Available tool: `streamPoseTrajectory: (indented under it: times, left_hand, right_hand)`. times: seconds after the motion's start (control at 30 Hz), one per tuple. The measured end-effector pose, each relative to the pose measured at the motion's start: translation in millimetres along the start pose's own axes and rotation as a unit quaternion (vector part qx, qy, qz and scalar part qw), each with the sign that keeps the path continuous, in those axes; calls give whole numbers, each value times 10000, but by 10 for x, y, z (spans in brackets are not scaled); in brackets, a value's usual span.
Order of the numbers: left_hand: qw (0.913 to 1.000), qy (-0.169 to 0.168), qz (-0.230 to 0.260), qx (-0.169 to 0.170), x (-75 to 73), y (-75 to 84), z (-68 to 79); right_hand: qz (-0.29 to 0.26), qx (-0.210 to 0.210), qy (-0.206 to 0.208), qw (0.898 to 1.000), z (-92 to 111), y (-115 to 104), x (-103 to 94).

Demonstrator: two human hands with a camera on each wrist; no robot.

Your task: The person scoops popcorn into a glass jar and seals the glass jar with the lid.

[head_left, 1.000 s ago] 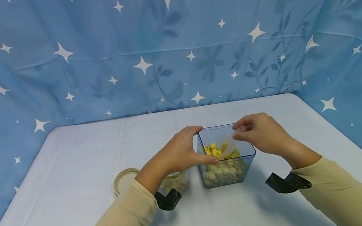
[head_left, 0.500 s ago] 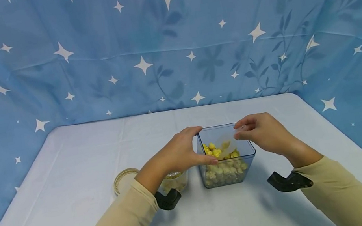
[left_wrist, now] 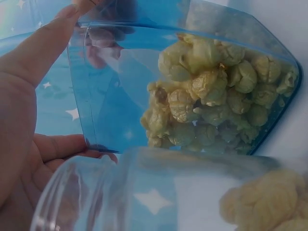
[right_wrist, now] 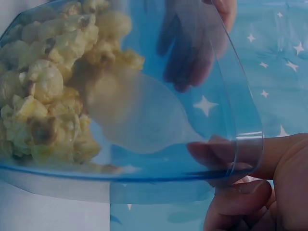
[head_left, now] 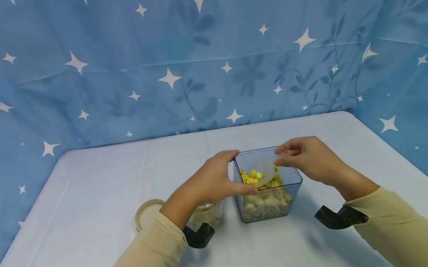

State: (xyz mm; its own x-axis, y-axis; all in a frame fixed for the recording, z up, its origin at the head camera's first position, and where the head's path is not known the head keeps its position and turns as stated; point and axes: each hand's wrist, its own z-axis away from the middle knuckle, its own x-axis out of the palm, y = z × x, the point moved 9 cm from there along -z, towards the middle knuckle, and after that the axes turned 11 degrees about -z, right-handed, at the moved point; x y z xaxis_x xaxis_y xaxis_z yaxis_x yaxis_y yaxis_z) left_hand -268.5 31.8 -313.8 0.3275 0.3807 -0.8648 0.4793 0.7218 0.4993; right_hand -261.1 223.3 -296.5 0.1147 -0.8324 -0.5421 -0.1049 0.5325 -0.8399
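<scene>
A clear, blue-tinted square container [head_left: 252, 160] stands on the table, partly filled with yellow popcorn [head_left: 252, 177]. My left hand [head_left: 214, 179] holds it across the left side, thumb on the near rim and fingers at the far corner. Over the right rim, my right hand [head_left: 307, 159] pinches the handle of a translucent white spoon [right_wrist: 149, 115]. The spoon's bowl is inside the container, against the popcorn. Left of the container, partly behind my left wrist, stands a clear jar [left_wrist: 154, 192] with popcorn in it.
A round, gold-rimmed lid [head_left: 148, 211] lies on the white table [head_left: 98, 181], left of the jar and partly hidden by my left forearm. Behind the table hangs a blue curtain [head_left: 113, 41] with white stars.
My right hand shifts slightly and the spoon's bowl has turned within the container. Popcorn seen at the bowl earlier no longer shows there. The left hand keeps its hold.
</scene>
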Motion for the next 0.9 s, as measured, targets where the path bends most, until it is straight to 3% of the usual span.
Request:
streamPoseTrajectory:
  times: [0.6, 0.9]
  left_hand:
    - [10000, -68, 12, -10, 24, -8, 8]
    - [10000, -34, -23, 28, 8, 15, 18]
  right_hand:
    - [-745, 206, 20, 9970, 28, 139, -19]
    - [-1257, 70, 230, 9918, 41, 186, -131]
